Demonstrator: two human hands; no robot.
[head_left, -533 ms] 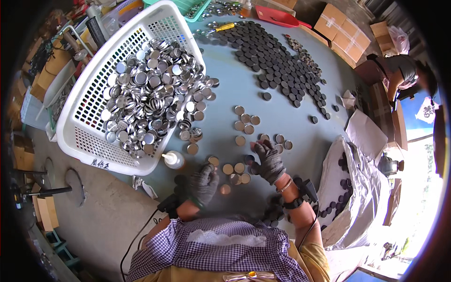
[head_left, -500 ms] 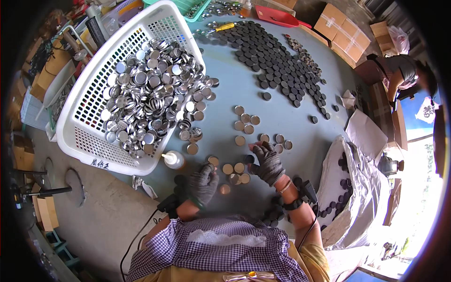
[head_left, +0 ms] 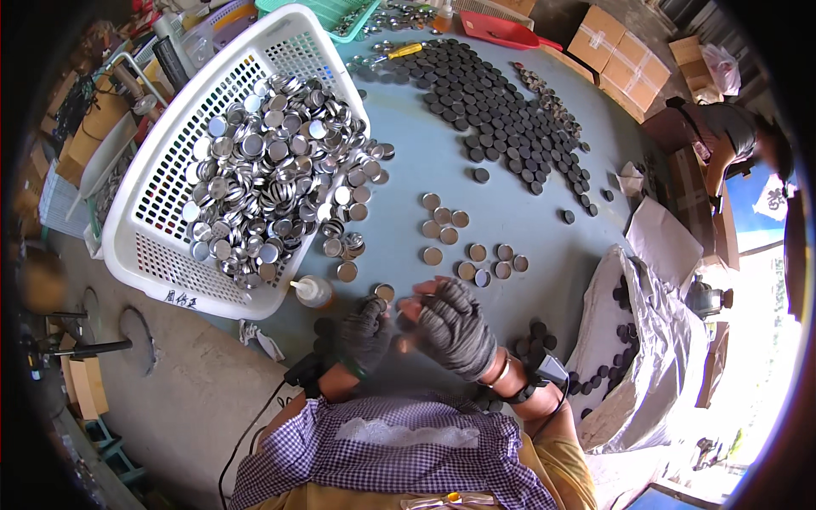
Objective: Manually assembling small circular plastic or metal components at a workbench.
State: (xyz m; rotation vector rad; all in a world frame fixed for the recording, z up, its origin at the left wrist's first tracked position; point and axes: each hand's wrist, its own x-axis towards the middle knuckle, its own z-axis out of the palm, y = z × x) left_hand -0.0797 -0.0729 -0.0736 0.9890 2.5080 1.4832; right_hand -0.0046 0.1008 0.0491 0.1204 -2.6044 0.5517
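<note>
My left hand (head_left: 365, 333), in a grey fingerless glove, is closed close to my body, its fingers curled; anything in them is hidden. A round metal cap (head_left: 384, 291) lies right at its fingertips. My right hand (head_left: 456, 330), gloved the same way, reaches in beside it with bent fingers pressed together. Whatever it grips is too hidden to name, and it covers the tabletop beneath it. Beyond the right hand, several shallow metal caps (head_left: 477, 252) lie loose on the blue-grey table (head_left: 391, 234). Dark round discs (head_left: 535, 338) sit right of my right wrist.
A white perforated basket (head_left: 161, 280) heaped with shiny metal caps (head_left: 263, 170) stands at left. Next to it is a small squeeze bottle (head_left: 313, 291). Many black discs (head_left: 497, 119) spread over the far table, near a yellow-handled tool (head_left: 405, 50). Silvery sheeting (head_left: 633, 365) lies right; another person (head_left: 722, 136) bends beyond.
My right hand has moved left and nearer, close to my left hand, hiding the caps that lay between them. Caps it had covered at the right now show. My left hand has barely shifted.
</note>
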